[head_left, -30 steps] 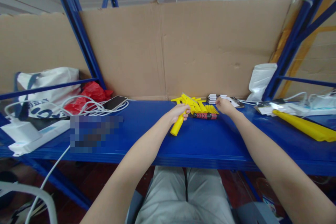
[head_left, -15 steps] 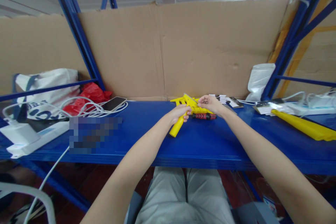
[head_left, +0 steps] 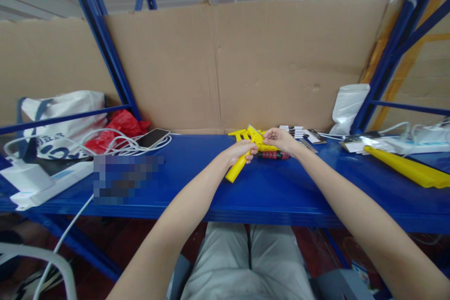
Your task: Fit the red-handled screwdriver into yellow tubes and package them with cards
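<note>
My left hand (head_left: 242, 151) is closed around the handle of a yellow scraper (head_left: 236, 169), whose round handle slants toward me and whose flared head (head_left: 253, 132) points away, with a pale strip along its edge. My right hand (head_left: 276, 139) is beside that head, thumb and fingertips pinched together; whatever is between them is too small to make out. Behind and beneath both hands lie more yellow parts (head_left: 239, 134), partly covered. A red and black screwdriver handle (head_left: 272, 154) rests on the blue table (head_left: 197, 168) just below my right hand.
Black-and-white packets (head_left: 314, 136) lie right of my hands. A long yellow piece (head_left: 408, 167) and a white pouch (head_left: 346, 108) are farther right. At left are a phone (head_left: 153, 138), coiled white cables, a red bag (head_left: 123, 124) and a power strip (head_left: 52, 187). Cardboard (head_left: 274, 65) closes off the back.
My right hand has shifted slightly left, closer to the scraper's head. My left hand keeps its hold, and the scraper has barely moved.
</note>
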Motion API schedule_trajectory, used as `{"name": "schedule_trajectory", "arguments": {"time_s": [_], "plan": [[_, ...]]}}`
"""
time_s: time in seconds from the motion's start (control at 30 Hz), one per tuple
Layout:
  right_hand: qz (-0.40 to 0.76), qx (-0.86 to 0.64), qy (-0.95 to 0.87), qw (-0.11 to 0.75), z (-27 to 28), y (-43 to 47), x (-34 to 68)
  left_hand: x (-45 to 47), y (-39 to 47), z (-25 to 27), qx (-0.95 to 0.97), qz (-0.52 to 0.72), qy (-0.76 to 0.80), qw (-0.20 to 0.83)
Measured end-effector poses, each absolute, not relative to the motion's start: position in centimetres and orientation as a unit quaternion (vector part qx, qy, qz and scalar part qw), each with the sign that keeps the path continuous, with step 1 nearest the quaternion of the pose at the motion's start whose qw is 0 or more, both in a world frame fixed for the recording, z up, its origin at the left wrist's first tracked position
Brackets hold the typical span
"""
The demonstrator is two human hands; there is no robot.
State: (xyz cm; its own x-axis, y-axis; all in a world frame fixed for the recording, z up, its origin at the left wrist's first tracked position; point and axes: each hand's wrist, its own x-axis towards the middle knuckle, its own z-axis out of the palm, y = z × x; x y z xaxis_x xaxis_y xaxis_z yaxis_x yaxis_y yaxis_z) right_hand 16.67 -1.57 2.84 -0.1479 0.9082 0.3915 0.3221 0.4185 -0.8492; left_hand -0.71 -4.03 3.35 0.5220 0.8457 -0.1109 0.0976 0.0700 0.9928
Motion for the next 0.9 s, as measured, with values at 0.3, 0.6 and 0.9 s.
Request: {"name": "schedule_trajectory", "arguments": {"time_s": [0.3, 0.6, 0.9], "plan": [[0.152, -0.515, -0.686, 0.492, 2.1, -0.6, 16.9, -1.2, -3.4, 3.2, 0.588, 0.324, 0.344, 0.657], [-0.001, -0.587, -0.748, 0.309, 3.1, -1.3, 18.8, -1.2, -3.0, 3.3, 0.570, 0.360, 0.363, 0.644], [0.124, -0.543, -0.828, 0.067, 3.8, -2.2, 21.4, -1.0, -2.9, 3.3, 0.537, 0.400, 0.403, 0.624]]}}
